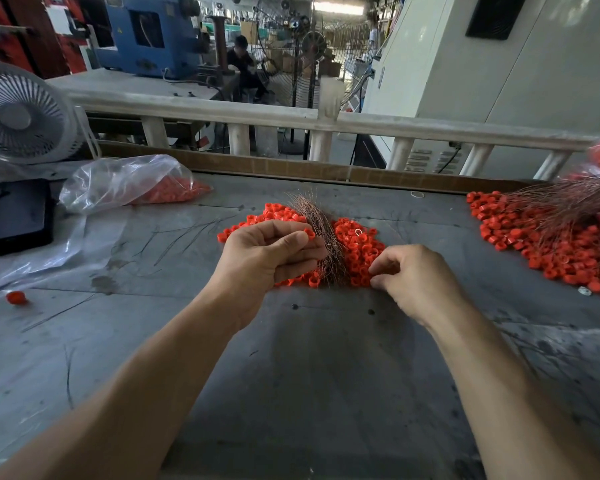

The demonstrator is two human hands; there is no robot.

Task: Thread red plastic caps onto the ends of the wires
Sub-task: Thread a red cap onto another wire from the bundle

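A heap of red plastic caps [357, 247] lies in the middle of the grey table [309, 358]. A bundle of thin copper wires [314, 220] rests across the heap. My left hand [271, 252] pinches a single red cap [309, 233] between thumb and forefinger, right beside the wire bundle. My right hand [409, 275] sits at the heap's right edge with its fingers curled, thumb and forefinger pinched together at the caps; whether they hold a wire is too small to tell.
A second pile of capped wires [548, 233] spreads at the right. A clear plastic bag with red caps [129, 183] lies at the left, beside a black tray [14, 216] and a white fan [18, 116]. One loose cap [16, 297] sits near the left edge.
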